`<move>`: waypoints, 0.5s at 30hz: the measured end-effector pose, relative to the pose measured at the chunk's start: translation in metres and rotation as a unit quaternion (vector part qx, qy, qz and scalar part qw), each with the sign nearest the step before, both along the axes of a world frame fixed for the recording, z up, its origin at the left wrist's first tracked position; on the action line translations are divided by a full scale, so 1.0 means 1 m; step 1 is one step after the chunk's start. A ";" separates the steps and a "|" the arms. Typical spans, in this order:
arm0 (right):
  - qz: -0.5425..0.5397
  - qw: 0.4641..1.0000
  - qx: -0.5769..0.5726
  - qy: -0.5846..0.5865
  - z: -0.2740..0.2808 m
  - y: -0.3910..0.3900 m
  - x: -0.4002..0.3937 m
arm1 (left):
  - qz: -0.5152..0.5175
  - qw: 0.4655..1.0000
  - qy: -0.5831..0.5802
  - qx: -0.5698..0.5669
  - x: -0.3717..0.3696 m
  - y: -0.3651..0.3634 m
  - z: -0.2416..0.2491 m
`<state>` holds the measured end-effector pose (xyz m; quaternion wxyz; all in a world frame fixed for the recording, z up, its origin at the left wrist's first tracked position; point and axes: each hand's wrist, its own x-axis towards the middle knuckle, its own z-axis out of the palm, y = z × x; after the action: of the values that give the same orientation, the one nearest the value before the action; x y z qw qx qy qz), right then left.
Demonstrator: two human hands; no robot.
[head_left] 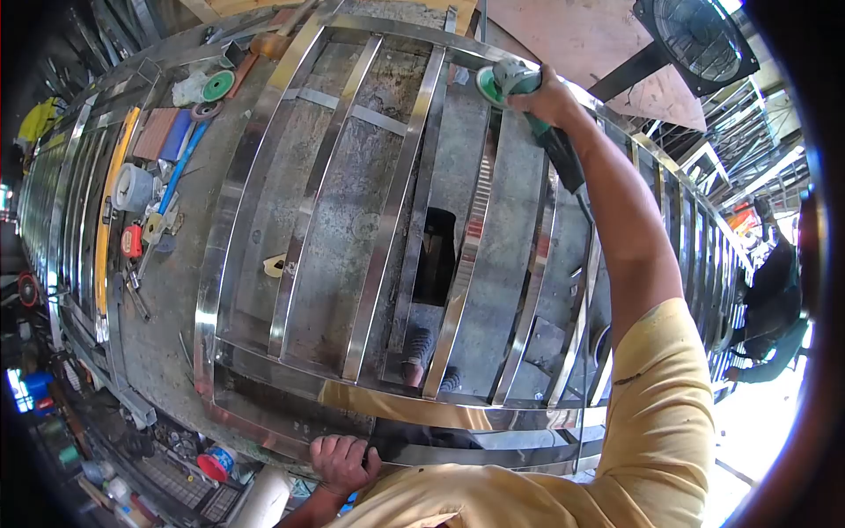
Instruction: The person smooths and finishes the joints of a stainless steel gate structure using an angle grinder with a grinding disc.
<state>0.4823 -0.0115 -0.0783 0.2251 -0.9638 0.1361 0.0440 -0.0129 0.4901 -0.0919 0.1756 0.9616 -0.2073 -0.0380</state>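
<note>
My right hand (pixel 549 99) is wrapped around a green and black angle grinder (pixel 558 151) at the far rail of a shiny metal frame (pixel 393 220). The grinder's green disc (pixel 486 85) is right at that rail, and its cord (pixel 584 334) runs back toward my body. Several parallel bars make up the frame, which lies flat on a worn grey worktable (pixel 326 238). Close to my body, my left hand (pixel 341 461) has its fingers curled over the near rail (pixel 264 433) of the frame.
To the left lie a yellow spirit level (pixel 113 211), a tape measure (pixel 131 240), a roll of tape (pixel 133 187), a blue-handled tool (pixel 182 165) and a spare green disc (pixel 218 85). A black fan (pixel 695 40) stands at the far right. Another person (pixel 770 290) is at right.
</note>
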 end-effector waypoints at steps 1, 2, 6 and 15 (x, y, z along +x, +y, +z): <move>-0.008 1.000 -0.005 0.009 0.005 -0.001 0.003 | 0.000 1.000 0.005 -0.001 0.000 0.000 0.000; -0.017 1.000 -0.009 0.017 0.010 -0.002 0.005 | -0.001 1.000 0.009 -0.001 -0.001 0.001 -0.001; -0.014 1.000 0.018 -0.006 -0.010 -0.016 0.002 | 0.002 1.000 0.003 0.002 0.002 0.000 0.001; 0.025 0.999 0.022 -0.020 -0.006 0.025 -0.102 | 0.004 1.000 -0.014 0.004 -0.002 0.000 -0.001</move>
<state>0.3801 0.0131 -0.0846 0.2478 -0.9623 0.1068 0.0332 -0.0145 0.4897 -0.0925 0.1694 0.9636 -0.2056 -0.0244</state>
